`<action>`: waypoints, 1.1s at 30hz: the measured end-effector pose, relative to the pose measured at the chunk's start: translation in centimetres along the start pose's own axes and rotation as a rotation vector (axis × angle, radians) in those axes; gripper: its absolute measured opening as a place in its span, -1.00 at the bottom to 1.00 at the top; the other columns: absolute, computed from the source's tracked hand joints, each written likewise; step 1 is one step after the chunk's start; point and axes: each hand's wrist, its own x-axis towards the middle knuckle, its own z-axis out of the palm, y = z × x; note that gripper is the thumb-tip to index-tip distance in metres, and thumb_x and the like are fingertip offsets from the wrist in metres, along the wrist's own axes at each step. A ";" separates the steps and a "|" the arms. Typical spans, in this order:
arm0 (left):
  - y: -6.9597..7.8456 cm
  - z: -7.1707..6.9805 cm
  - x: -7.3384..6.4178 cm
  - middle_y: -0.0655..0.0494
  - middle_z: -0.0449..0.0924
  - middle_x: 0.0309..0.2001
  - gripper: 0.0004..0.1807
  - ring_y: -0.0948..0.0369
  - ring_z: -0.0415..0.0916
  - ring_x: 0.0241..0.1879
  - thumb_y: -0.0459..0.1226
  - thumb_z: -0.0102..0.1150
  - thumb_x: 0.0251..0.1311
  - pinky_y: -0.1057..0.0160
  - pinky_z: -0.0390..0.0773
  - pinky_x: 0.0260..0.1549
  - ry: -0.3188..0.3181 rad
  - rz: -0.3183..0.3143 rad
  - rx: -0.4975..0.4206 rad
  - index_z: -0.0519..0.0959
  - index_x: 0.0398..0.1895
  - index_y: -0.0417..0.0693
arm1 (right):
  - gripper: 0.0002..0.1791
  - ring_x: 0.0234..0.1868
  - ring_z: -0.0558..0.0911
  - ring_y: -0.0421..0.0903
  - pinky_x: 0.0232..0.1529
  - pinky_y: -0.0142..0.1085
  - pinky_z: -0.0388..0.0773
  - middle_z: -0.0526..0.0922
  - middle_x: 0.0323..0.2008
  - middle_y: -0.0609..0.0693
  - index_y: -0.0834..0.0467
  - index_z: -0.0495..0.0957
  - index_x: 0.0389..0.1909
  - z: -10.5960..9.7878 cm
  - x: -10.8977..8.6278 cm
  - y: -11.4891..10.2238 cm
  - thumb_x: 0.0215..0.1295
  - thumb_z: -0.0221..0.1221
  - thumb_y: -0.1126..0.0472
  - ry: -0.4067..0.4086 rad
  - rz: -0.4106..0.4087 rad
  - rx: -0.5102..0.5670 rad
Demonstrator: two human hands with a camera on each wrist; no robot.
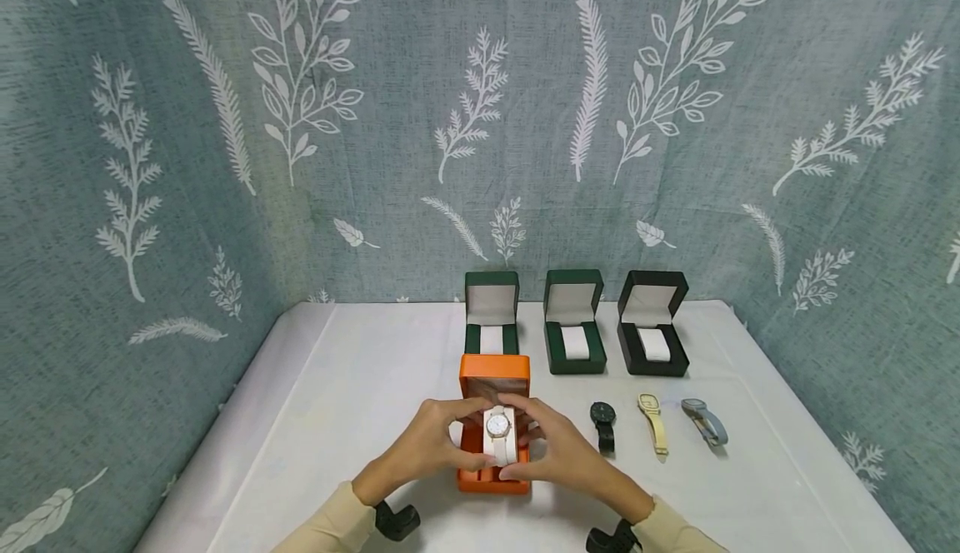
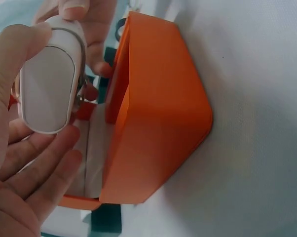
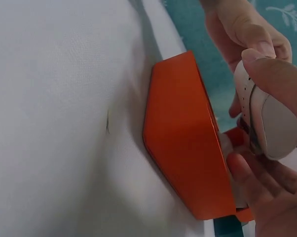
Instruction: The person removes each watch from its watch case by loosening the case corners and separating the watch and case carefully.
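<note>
A white-strapped watch with a pale round dial is wrapped around a white cushion. My left hand grips the cushion from the left between thumb and fingers. From the other side my right hand holds it the same way, thumb near the front edge. Both hands keep the cushion over the lower half of an orange watch box, whose lid stands raised at the back. In the right wrist view, holes show along the strap over the cushion.
Behind stand two open green watch boxes and an open black box, each with a white cushion. To the right lie a black watch, a gold watch and a grey-blue watch on the white tablecloth.
</note>
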 end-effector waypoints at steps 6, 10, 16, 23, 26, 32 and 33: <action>0.2 0.0 -0.1 0.18 0.70 0.05 -0.22 0.25 0.68 -0.10 0.06 0.60 0.00 0.11 0.69 -0.04 -0.004 -0.020 -0.045 0.60 0.26 -0.12 | -0.09 -0.06 0.58 -0.08 0.06 -0.24 0.65 0.54 0.19 -0.09 -0.02 0.36 0.47 0.1 -0.1 0.1 0.10 0.56 0.01 0.010 -0.001 0.009; 0.0 -0.1 -0.2 0.18 0.68 0.09 -0.18 0.24 0.68 -0.08 0.04 0.62 -0.02 0.15 0.68 0.00 -0.007 -0.025 -0.062 0.58 0.30 -0.11 | -0.10 -0.03 0.60 -0.05 0.08 -0.25 0.65 0.52 0.21 -0.05 -0.01 0.36 0.46 0.2 0.0 0.2 0.11 0.56 0.01 0.013 0.010 0.060; -0.2 -0.2 -0.3 0.19 0.67 0.08 -0.19 0.24 0.68 -0.08 0.03 0.63 -0.02 0.13 0.68 -0.02 -0.006 -0.012 -0.073 0.58 0.30 -0.09 | -0.09 0.05 0.61 -0.01 0.13 -0.24 0.62 0.47 0.30 0.00 -0.04 0.35 0.47 0.5 0.0 0.2 0.10 0.56 0.04 0.019 0.032 0.080; 0.0 -0.2 -0.3 0.20 0.63 0.06 -0.21 0.18 0.68 -0.08 0.04 0.62 -0.02 0.07 0.70 -0.08 0.009 -0.004 -0.066 0.58 0.33 0.03 | -0.08 0.18 0.56 0.03 0.13 -0.25 0.62 0.44 0.36 -0.01 -0.05 0.35 0.48 0.7 0.4 0.0 0.11 0.56 0.03 0.015 -0.005 0.060; 0.1 -0.1 -0.3 0.20 0.62 0.06 -0.22 0.17 0.67 -0.08 0.03 0.61 0.00 0.08 0.70 -0.08 0.006 -0.002 -0.074 0.59 0.32 0.03 | -0.12 0.18 0.56 -0.03 0.10 -0.25 0.63 0.47 0.34 -0.07 -0.08 0.36 0.47 0.8 0.3 0.0 0.15 0.53 -0.04 0.025 -0.015 0.020; 0.0 0.1 -0.3 0.24 0.61 0.04 -0.22 0.22 0.65 -0.09 0.05 0.60 0.02 0.14 0.70 -0.08 -0.007 -0.014 -0.059 0.59 0.30 -0.05 | -0.20 0.11 0.58 -0.12 0.02 -0.25 0.66 0.52 0.25 -0.10 -0.06 0.40 0.43 0.8 0.1 0.3 0.19 0.50 -0.01 0.047 -0.085 -0.038; 0.0 0.2 -0.3 0.24 0.61 0.04 -0.21 0.23 0.65 -0.09 0.06 0.59 0.02 0.14 0.70 -0.07 -0.010 -0.021 -0.057 0.59 0.30 -0.07 | -0.20 0.10 0.58 -0.12 0.01 -0.25 0.66 0.53 0.24 -0.11 -0.06 0.40 0.43 0.9 0.0 0.4 0.18 0.50 0.01 0.046 -0.092 -0.036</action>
